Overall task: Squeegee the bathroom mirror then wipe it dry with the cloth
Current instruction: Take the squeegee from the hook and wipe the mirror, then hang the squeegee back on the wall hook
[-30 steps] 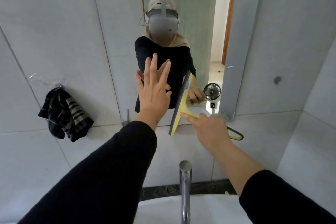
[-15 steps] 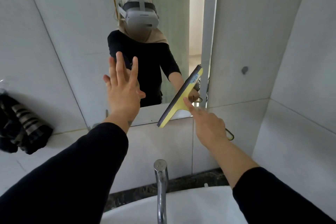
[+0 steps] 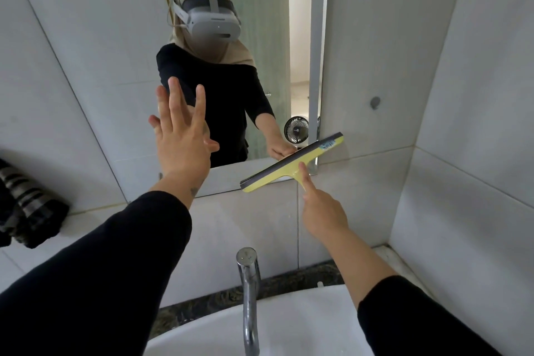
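Note:
The wall mirror (image 3: 115,37) fills the upper middle and shows a person's reflection. My right hand (image 3: 323,211) grips the yellow squeegee (image 3: 291,166) by its handle, forefinger stretched along the neck. Its dark rubber blade lies slanted across the mirror's lower right corner, near the bottom edge. My left hand (image 3: 182,144) is flat and spread, fingers apart, against the lower part of the glass, holding nothing. A dark striped cloth (image 3: 26,211) hangs on the tiled wall at the far left, partly cut off by the frame.
A chrome tap (image 3: 248,292) rises from the white basin (image 3: 303,324) right below my arms. Tiled walls close in on the right and left. A small fan shows reflected in the mirror (image 3: 296,130). A round wall knob (image 3: 375,102) sits right of the mirror.
The squeegee has turned from nearly upright to a shallow slant and slid down to the mirror's lower right corner. My left hand stays spread on the glass. The view shifted right.

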